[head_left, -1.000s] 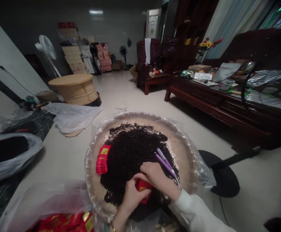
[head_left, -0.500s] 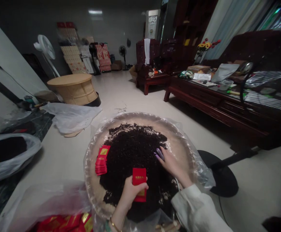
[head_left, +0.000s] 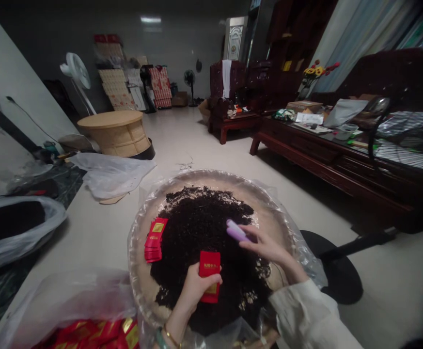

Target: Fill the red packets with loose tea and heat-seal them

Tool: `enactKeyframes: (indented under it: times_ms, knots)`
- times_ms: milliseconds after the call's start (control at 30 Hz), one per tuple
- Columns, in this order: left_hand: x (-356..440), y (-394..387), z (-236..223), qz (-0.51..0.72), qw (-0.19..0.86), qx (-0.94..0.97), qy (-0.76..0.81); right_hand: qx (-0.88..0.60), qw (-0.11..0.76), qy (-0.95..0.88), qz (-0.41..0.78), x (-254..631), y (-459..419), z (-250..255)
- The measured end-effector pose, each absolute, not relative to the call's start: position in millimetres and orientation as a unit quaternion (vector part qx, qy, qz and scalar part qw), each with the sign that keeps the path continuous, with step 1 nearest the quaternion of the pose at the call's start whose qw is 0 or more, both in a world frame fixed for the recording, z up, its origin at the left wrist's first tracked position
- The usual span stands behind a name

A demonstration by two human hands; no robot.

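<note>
My left hand (head_left: 195, 286) is closed around a red packet (head_left: 210, 261) with gold print, held upright over the dark loose tea leaves (head_left: 196, 228). The thumb presses across its front. In my right hand (head_left: 264, 245) is a small purple scoop (head_left: 237, 230), gripped between thumb and fingers just above the leaves, right of the packet. What the scoop contains cannot be made out. The leaves are spread over a round, plastic-lined tray (head_left: 138, 228). Overlapping red packets (head_left: 154, 240) lie along the tray's left side.
A plastic bag of red packets (head_left: 98, 334) sits at the lower left. Beyond it is an open bag of dark material (head_left: 11, 220). A black fan base (head_left: 333, 266) stands close on the right, near a long wooden table (head_left: 316, 165). A round woven stand (head_left: 115, 135) is further back.
My right hand has lifted and shifted slightly right, bringing more of the purple scoop into sight. My left hand keeps the red packet in nearly the same place. The view has turned slightly left.
</note>
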State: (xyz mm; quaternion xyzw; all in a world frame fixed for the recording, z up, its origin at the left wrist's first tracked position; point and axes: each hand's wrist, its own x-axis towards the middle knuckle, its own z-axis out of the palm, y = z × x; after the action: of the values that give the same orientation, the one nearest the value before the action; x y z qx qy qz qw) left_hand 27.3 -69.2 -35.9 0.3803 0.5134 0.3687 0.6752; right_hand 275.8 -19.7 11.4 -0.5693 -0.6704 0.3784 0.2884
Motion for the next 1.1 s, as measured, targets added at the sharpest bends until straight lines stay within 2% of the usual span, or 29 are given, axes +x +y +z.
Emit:
enactKeyframes:
  times_ms: [67, 200, 833, 1100]
  knots:
    - [29, -69, -38, 0.368, 0.671, 0.389, 0.513, -0.508, 0.234, -0.713, 0.424, 257, -27, 30]
    - [31, -69, -43, 0.365, 0.657, 0.404, 0.522, -0.473, 0.18, -0.752, 0.424, 216, -35, 47]
    - [30, -73, -20, 0.348, 0.684, 0.373, 0.522, -0.488, 0.181, -0.764, 0.381, 193, -37, 48]
    - [30, -71, -19, 0.348, 0.68, 0.376, 0.525, -0.507, 0.192, -0.731, 0.415, 200, -32, 42]
